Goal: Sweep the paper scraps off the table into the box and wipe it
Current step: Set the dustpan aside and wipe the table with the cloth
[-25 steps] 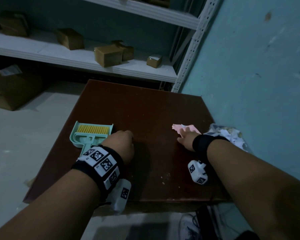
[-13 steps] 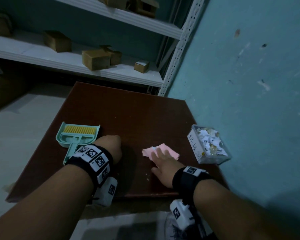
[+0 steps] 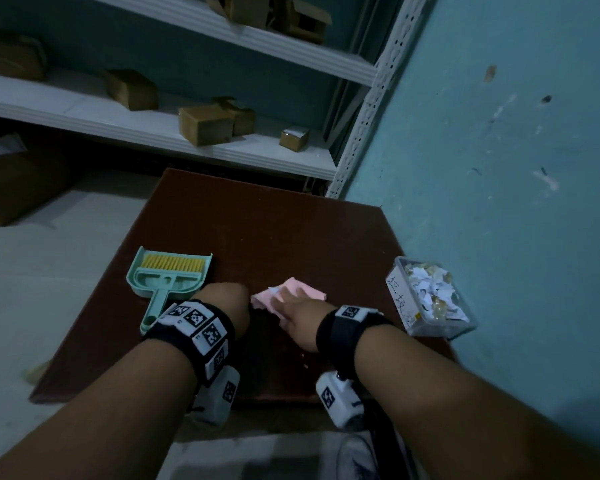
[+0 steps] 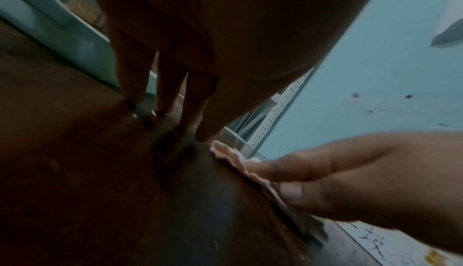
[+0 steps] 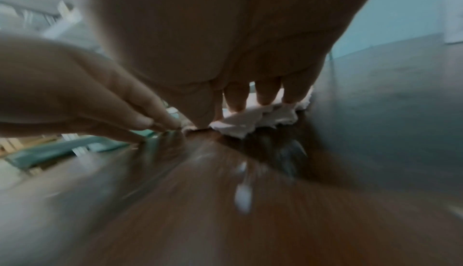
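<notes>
A pink cloth [image 3: 300,292] lies flat on the brown table [image 3: 257,230], near its front middle. My right hand [image 3: 297,318] presses on the cloth with straight fingers [image 5: 265,94]; the cloth's frilled edge [image 5: 240,125] shows under them. My left hand [image 3: 226,303] stands just left of the cloth, with its fingertips [image 4: 162,106] touching the bare wood and holding nothing. A clear box [image 3: 430,306] full of white paper scraps sits at the table's right edge by the wall. A few tiny scraps [image 3: 305,362] remain near the front edge.
A mint dustpan with a yellow-bristled brush [image 3: 170,275] lies on the table's left side, its handle toward me. A teal wall [image 3: 499,168] borders the right side. White shelves [image 3: 153,133] with cardboard boxes stand behind the table.
My right hand has slid the pink cloth from beside the box leftward to the middle, close to my left hand. The left hand has stayed in place.
</notes>
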Tool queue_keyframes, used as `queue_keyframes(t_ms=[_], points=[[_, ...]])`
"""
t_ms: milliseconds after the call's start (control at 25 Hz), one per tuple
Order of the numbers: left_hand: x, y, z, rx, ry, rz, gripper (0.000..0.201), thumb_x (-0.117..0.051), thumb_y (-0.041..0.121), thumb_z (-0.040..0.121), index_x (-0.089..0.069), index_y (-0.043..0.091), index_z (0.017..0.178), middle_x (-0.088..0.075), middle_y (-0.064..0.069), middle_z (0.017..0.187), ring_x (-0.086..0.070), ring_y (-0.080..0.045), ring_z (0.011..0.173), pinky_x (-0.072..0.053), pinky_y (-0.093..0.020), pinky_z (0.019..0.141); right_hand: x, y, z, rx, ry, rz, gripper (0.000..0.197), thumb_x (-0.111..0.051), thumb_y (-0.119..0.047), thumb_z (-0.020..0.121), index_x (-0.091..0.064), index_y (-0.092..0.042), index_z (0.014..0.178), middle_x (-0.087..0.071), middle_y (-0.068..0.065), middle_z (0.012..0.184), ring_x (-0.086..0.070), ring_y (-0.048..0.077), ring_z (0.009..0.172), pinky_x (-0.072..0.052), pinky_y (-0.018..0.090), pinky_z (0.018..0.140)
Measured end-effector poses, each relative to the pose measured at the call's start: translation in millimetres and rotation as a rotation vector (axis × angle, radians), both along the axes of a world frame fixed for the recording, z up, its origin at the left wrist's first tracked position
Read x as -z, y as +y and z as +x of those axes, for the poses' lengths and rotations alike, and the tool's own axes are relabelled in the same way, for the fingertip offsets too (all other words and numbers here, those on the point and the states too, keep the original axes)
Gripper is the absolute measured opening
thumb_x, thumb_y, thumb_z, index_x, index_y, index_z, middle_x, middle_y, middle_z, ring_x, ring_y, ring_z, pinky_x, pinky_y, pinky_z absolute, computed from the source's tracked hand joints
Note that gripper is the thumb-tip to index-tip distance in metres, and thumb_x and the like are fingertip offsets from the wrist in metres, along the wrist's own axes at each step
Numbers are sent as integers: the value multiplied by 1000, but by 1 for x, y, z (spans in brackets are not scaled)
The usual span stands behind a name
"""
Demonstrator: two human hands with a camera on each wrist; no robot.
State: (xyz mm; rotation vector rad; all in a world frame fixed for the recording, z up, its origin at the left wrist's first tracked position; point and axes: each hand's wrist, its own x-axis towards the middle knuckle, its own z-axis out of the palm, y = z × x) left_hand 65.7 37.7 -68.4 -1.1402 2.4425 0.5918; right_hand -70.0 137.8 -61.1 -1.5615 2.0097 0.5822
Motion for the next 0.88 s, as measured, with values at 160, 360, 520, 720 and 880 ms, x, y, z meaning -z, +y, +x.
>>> queue_keyframes(t_ms=[160, 360, 520, 720, 880], points=[[10, -6, -7, 77, -43, -33, 37, -53, 26, 100, -63, 15, 134, -63, -9, 135, -62, -26, 121, -53, -39, 101, -6, -48, -8, -65, 96, -23, 57, -35, -22, 115, -16, -17, 169, -8, 12, 175, -18, 35, 159, -26, 44, 124], [21, -13, -24, 200, -128, 76, 63, -52, 32, 103, -31, 25, 162, -5, -8, 174, -6, -40, 158, -22, -60, 123, 14, -113, -29, -103, 139, -51, 56, -31, -26, 115, -15, -20, 169, -5, 10, 176, -20, 33, 159, -31, 41, 120], [35, -19, -33, 204, -164, 105, 61, -51, 39, 101, -35, 29, 159, -2, -7, 174, -3, -42, 157, -21, -63, 122, 27, -149, -66, -57, 220, -153, 53, -39, -30, 113, -33, -13, 163, -32, 16, 167, -42, 34, 147, -42, 43, 116], [39, -23, -42, 171, -206, 117, 57, -47, 37, 105, -35, 23, 160, -1, -5, 174, -2, -39, 158, -23, -62, 122, 38, -117, -157, 191, 350, -241, 55, -49, -34, 109, -36, -20, 161, -40, 15, 163, -49, 33, 141, -45, 41, 115], [37, -25, -52, 155, -291, 143, 60, -50, 35, 105, -33, 22, 160, 2, -4, 174, 0, -39, 158, -23, -64, 121, 46, -97, -213, 346, 394, -198, 56, -45, -38, 106, -40, -21, 159, -55, 15, 152, -57, 34, 135, -49, 42, 112]])
